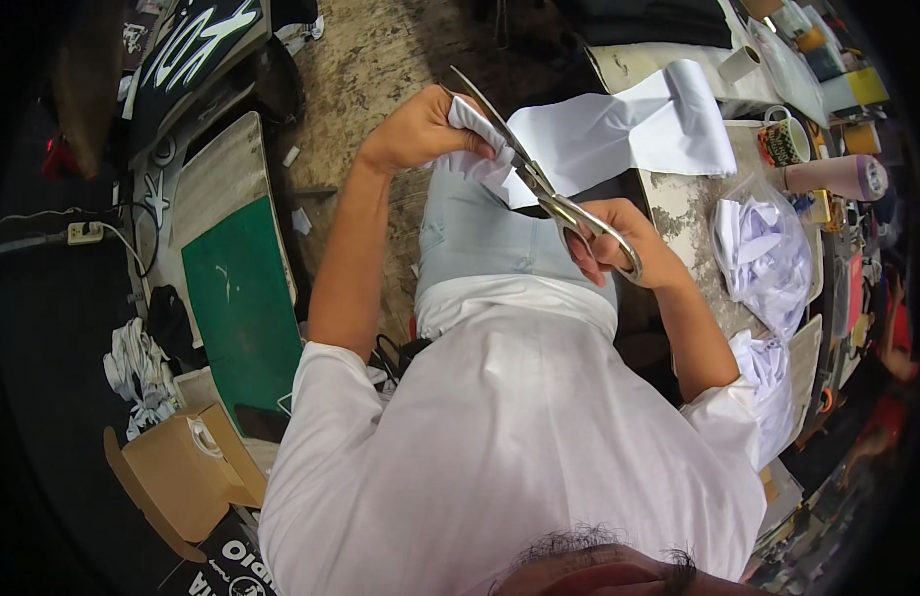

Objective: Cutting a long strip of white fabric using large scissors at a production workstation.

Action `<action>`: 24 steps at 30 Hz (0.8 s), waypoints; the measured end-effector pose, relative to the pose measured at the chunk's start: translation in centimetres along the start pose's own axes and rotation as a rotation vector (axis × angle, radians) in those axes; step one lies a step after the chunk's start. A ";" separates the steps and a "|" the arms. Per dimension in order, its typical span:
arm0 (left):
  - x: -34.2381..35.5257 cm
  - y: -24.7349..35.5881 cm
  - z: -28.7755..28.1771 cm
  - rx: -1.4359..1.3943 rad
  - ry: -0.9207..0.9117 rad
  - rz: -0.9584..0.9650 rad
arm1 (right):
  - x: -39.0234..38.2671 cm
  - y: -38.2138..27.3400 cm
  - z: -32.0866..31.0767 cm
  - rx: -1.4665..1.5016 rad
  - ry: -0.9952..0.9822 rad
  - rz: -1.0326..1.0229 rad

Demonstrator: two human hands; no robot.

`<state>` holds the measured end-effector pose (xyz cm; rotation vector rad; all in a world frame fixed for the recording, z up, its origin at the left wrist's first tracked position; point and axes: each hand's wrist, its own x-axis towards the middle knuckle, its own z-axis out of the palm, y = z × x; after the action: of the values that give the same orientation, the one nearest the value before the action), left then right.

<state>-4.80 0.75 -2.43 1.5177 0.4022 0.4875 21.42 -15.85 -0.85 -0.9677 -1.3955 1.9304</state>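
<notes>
My right hand [624, 243] has its fingers through the handle loops of a pair of large metal scissors [542, 184]. Their blades point up and to the left, parted around a strip of white fabric [579, 134]. Bunched between the thumb and fingers of my left hand [425, 134] is the left end of that fabric, close beside the blades. From the blades the strip runs right to a rolled part [700, 119] that rests at the edge of the right-hand table. Some of the fabric inside my left fist is hidden.
On the right table stand a patterned mug [782, 139], a pink tumbler [835, 177] and a clear bag of white cloth pieces [763, 248]. To the left lie a green board [239, 308], an open cardboard box [187, 462] and a power strip [84, 233]. The worn floor [380, 50] shows scraps.
</notes>
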 end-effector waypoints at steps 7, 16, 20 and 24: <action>-0.7 -1.0 1.7 -0.036 -0.073 0.011 | 0.5 1.3 0.6 0.028 -0.003 -0.187; -1.5 -2.5 3.0 -0.146 -0.060 -0.047 | -1.3 2.4 1.4 0.040 0.019 -0.025; -0.7 -3.2 4.6 -0.073 -0.134 -0.046 | -1.7 2.8 1.8 -0.064 0.031 -0.039; -0.7 -2.5 5.3 -0.057 -0.143 -0.054 | -2.9 2.5 2.8 -0.001 0.075 -0.043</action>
<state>-2.41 -4.10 -4.85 1.4726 0.3138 0.3429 20.72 -20.38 -2.00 -0.9929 -1.3644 1.8432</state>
